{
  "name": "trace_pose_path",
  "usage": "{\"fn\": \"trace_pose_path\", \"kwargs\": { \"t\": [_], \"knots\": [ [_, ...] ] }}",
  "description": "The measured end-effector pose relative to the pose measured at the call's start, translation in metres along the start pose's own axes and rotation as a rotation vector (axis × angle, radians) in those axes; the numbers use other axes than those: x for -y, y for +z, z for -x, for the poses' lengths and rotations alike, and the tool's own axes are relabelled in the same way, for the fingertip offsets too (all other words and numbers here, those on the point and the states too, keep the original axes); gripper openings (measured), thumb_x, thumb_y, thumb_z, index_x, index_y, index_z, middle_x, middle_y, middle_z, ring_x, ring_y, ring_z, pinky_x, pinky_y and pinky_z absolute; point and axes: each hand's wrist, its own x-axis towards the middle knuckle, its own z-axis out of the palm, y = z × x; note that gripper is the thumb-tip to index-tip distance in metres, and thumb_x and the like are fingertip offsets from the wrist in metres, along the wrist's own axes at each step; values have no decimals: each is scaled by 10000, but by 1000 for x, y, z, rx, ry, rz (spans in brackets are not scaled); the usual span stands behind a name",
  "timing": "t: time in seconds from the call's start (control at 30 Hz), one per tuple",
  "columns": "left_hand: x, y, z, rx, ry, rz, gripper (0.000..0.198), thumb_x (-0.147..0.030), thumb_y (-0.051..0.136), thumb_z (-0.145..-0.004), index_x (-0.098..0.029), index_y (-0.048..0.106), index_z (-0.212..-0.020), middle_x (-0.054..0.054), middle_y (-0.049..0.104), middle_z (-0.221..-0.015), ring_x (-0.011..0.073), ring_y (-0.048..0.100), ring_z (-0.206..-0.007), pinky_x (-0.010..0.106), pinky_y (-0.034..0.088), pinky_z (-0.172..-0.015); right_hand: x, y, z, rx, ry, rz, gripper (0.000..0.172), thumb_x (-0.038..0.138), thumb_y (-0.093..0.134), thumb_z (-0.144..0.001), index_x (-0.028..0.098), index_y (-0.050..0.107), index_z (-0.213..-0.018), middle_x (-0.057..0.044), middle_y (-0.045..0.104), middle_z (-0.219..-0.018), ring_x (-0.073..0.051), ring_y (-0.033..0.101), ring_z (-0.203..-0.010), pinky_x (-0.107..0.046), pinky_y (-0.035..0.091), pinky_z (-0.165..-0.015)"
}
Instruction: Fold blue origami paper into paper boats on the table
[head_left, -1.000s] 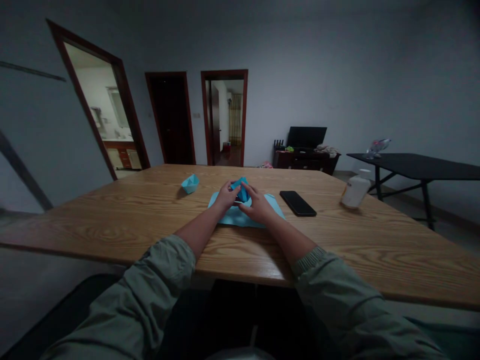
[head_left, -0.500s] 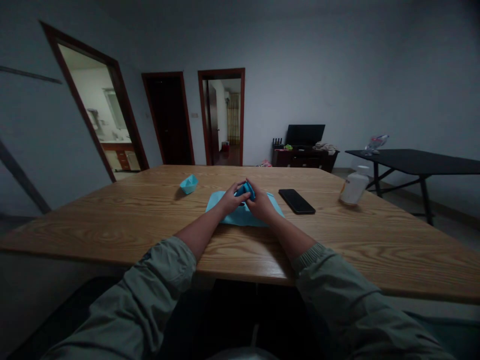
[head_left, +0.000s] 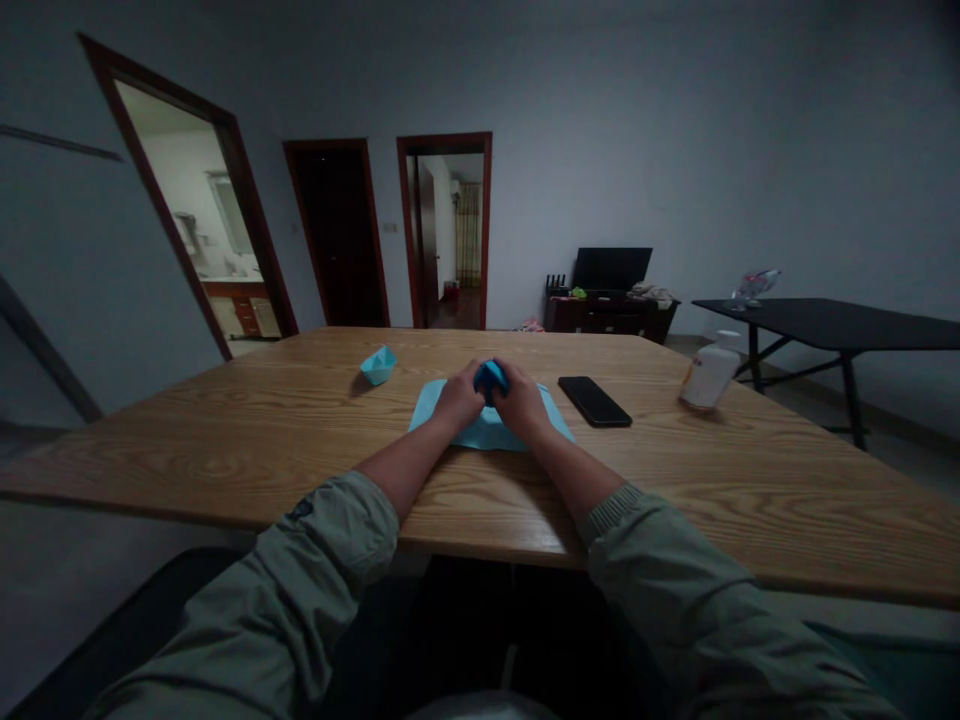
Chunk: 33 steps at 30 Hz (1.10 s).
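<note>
- At ten o'clock from the hands, far off, we see a doorway (head_left: 202,210) with a sink cabinet (head_left: 241,310) beyond it; we cannot tell what the cabinet holds.
- Nearer, between nine and ten o'clock, we find a light blue paper boat (head_left: 379,366) standing alone on the wooden table (head_left: 300,440). We cannot make out its inside.
- Our left hand (head_left: 459,398) has its fingers curled in, gripping the folded blue paper (head_left: 491,380) from its nine o'clock side.
- At the clock's centre, we have that folded paper between both hands, over a light blue sheet (head_left: 491,432) lying on the table.
- Our right hand (head_left: 523,405) is likewise curled nearly closed, gripping the same paper from three o'clock.
- Just past the sheet, about three o'clock, we see a black phone (head_left: 595,401) lying flat.
- Around two o'clock, across the room, a dark cabinet (head_left: 611,317) bears a television (head_left: 613,269).
- Farther right, at three o'clock, we see a white bottle (head_left: 709,378) with its cap on; we cannot tell what it contains.
</note>
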Motion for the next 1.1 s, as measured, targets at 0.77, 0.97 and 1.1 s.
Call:
{"fn": "trace_pose_path", "kwargs": {
  "t": [0.77, 0.97, 1.1],
  "knots": [
    [49, -9, 7, 837, -170, -674, 748, -635, 254, -869, -196, 229, -1475, 107, 164, -1552, 320, 107, -1431, 525, 126, -1114, -43, -5, 16, 803, -20, 462, 605, 515, 229, -942, 238, 237, -1481, -70, 194, -1548, -328, 164, -1413, -569, 168, -1090],
    [54, -23, 0, 671, -123, -547, 646, -539, 520, -791, -141, 518, -1300, 147, 522, -1349, 287, 496, -1220, 338, 366, -1003, -46, -14, 11, 634, 16, 350, 586, 448, 424, -903, 117, 422, -1387, -166, 482, -1381, -273, 469, -1247, -345, 335, -1021],
    [50, -28, 0, 564, -100, -485, 534, -471, 629, -719, -170, 622, -1160, 105, 644, -1181, 271, 583, -1074, 305, 429, -898, -44, -17, 11, 536, -21, 298, 422, 375, 567, -817, 159, 609, -1177, -118, 650, -1166, -240, 600, -1034, -279, 418, -859]
  ]
}}
